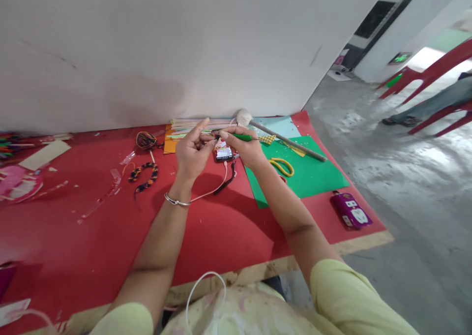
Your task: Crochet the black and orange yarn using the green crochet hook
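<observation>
Over the middle of the red-covered table (221, 236), my left hand (191, 150) and my right hand (245, 145) meet fingertip to fingertip. My right hand is closed around a slim green-handled tool (243, 137), whose handle points right; its working end is hidden by the fingers. Thumb and forefinger of my left hand pinch together at something small and dark, too small to name. Just below the fingertips lies a small device with a lit screen (223, 153), a pale cable (217, 190) running from it. A short black fuzzy strip (229, 180) is beside that cable.
Yellow-handled scissors (289, 170) lie on a green sheet (313, 182), below a grey stick (291, 142) with a white ball end. A black-and-orange braided loop (147, 180) and a thread bundle (146, 140) are left. A purple pouch-like item (352, 210) sits near the right edge.
</observation>
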A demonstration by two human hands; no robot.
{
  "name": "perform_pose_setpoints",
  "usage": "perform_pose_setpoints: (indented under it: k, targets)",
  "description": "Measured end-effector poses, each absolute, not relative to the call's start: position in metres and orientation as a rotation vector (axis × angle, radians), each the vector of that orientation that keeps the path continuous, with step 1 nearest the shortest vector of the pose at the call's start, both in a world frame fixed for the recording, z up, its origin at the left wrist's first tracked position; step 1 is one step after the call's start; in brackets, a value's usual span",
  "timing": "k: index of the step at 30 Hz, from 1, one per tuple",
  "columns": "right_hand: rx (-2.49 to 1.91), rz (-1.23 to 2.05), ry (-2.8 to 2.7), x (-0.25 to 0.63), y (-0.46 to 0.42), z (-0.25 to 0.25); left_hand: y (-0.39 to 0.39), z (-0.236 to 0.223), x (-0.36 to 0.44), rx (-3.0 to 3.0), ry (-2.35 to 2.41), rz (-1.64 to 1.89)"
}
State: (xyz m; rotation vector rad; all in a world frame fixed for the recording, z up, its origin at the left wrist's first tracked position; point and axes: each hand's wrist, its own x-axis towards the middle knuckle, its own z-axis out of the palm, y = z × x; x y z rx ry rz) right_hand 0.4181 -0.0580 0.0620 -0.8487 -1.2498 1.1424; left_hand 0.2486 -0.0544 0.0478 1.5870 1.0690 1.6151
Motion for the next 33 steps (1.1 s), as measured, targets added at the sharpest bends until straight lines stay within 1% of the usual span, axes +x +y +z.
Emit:
perform_pose_setpoints:
  k: [14,33]
  targets:
    - [-0.861,1.167,-1.317,0.418,-0.045,0.06,-0.049,0.042,0.239,1.601,1.107,1.582]
    - [-0.898,1.169,-1.333,0.416,-0.048,0.059,-0.051,0.045,0.236,1.535,1.06,1.574]
